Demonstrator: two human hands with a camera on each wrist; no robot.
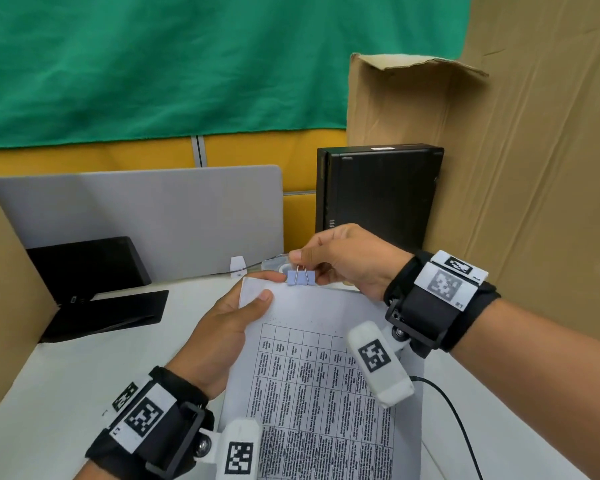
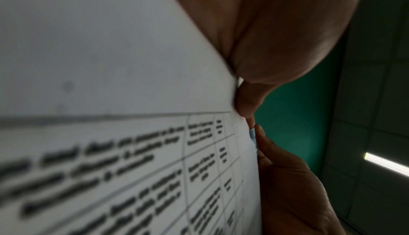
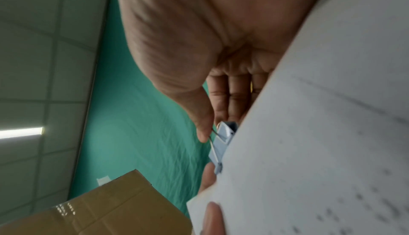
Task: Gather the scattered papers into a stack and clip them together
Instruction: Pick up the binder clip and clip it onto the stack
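A stack of white papers [image 1: 312, 368] printed with a table is held up above the desk. My left hand [image 1: 229, 327] grips its top left corner, thumb on the front sheet. A pale blue binder clip [image 1: 298, 277] sits on the stack's top edge. My right hand [image 1: 340, 261] pinches the clip's wire handles between thumb and fingers. In the right wrist view the clip [image 3: 222, 144] bites the paper edge [image 3: 309, 134], with the thumb on a handle. In the left wrist view the papers [image 2: 110, 99] fill the frame and only a sliver of the clip [image 2: 252, 134] shows.
A black computer case [image 1: 378, 192] stands behind my right hand, against a tall cardboard box [image 1: 406, 98]. A grey divider panel [image 1: 146, 216] and a black stand [image 1: 94, 289] lie at the left. A black cable [image 1: 454, 420] runs over the white desk [image 1: 49, 393] at right.
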